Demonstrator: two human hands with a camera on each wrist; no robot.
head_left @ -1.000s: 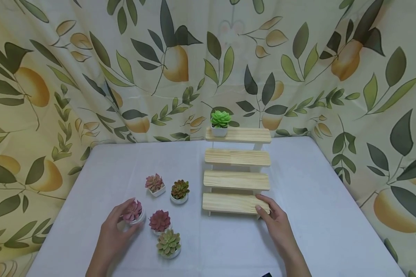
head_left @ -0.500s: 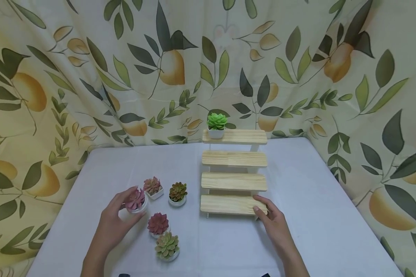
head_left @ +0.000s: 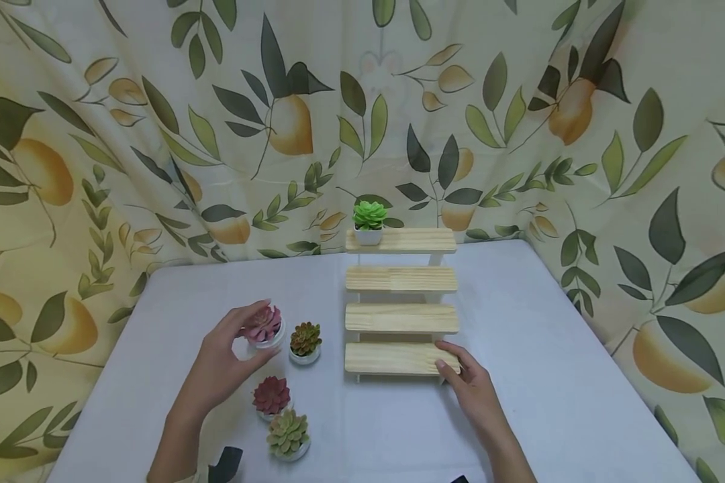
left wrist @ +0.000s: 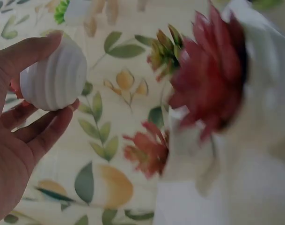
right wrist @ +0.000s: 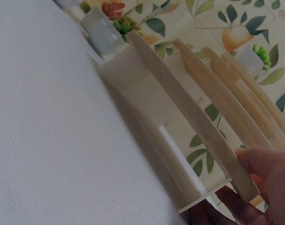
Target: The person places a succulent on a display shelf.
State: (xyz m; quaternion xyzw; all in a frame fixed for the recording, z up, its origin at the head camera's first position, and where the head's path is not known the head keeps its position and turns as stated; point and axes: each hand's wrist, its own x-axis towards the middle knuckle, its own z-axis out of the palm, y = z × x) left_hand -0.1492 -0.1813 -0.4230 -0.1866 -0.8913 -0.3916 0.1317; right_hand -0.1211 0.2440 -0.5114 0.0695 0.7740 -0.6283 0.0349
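My left hand (head_left: 220, 355) holds a pink succulent (head_left: 262, 325) between thumb and fingers. Its round pot (left wrist: 58, 77) shows white and ribbed in the left wrist view, lifted off the table. At the right end of the lowest board, my right hand (head_left: 472, 379) grips a tiered wooden shelf stand (head_left: 399, 318), thumb on top and fingers beneath. A bright green succulent (head_left: 370, 216) in a white pot sits on the top tier's left end. Another pinkish succulent (left wrist: 147, 149) in a white square pot shows in the left wrist view; the left hand's load hides it in the head view.
Left of the stand, on the white-covered table (head_left: 550, 335), stand a brown-green succulent (head_left: 305, 337), a dark red succulent (head_left: 271, 394) and a pale green succulent (head_left: 288, 433), in white pots. A leaf-and-fruit patterned curtain (head_left: 314, 174) hangs behind the table.
My left hand has carried the pink succulent forward and to the right, over the spot of the square-potted one. My right hand keeps its grip on the stand; the head view has shifted slightly.
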